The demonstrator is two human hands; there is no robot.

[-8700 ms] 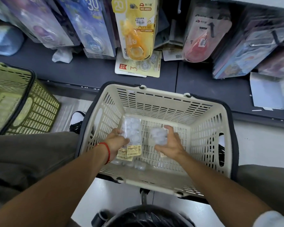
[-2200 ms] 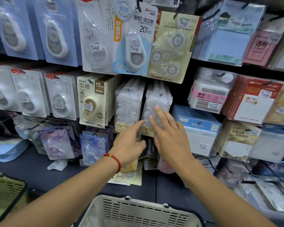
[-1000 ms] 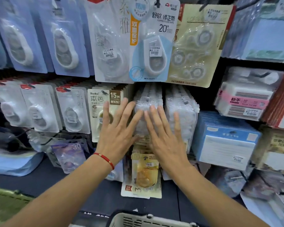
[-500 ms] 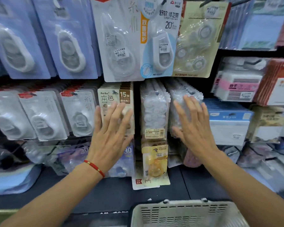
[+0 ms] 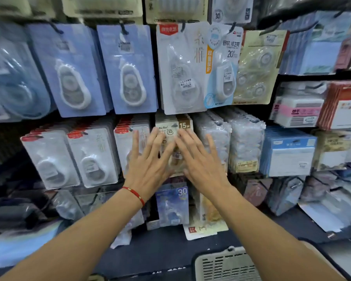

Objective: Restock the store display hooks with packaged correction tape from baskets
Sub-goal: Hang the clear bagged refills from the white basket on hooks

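From the head camera, both hands reach forward to a wall of hanging stationery packs. The left hand (image 5: 150, 169), with a thin red cord bracelet (image 5: 134, 195) at the wrist, has its fingers straight and spread, lying flat against the front of the cream card pack marked 15M (image 5: 173, 128) and the clear blister pack with a red header (image 5: 128, 142) just to its left. The right hand (image 5: 203, 167) is equally released, fingers straight and fanned, their tips over the same cream pack and the palm in front of the neighbouring stack. Neither grip holds anything.

The task's goods, the clear bagged packs of small white correction tape rolls (image 5: 245, 147), hang in two thick rows on hooks just right of the right hand; the nearer row (image 5: 217, 134) is partly covered by that hand. Above them hang a large white blister pack (image 5: 180, 74), a pale blue correction tape pack marked 20 (image 5: 223, 78) and a beige multi-roll pack (image 5: 255, 69). Two periwinkle blister cards (image 5: 130, 74) hang further left.

Below the hands, a blue pack marked 30 (image 5: 172, 205) and a yellow-cream pack (image 5: 205, 218) hang above the dark shelf (image 5: 162, 246). The rim of a beige slotted plastic basket (image 5: 225, 262) shows at the bottom edge, under the right forearm.
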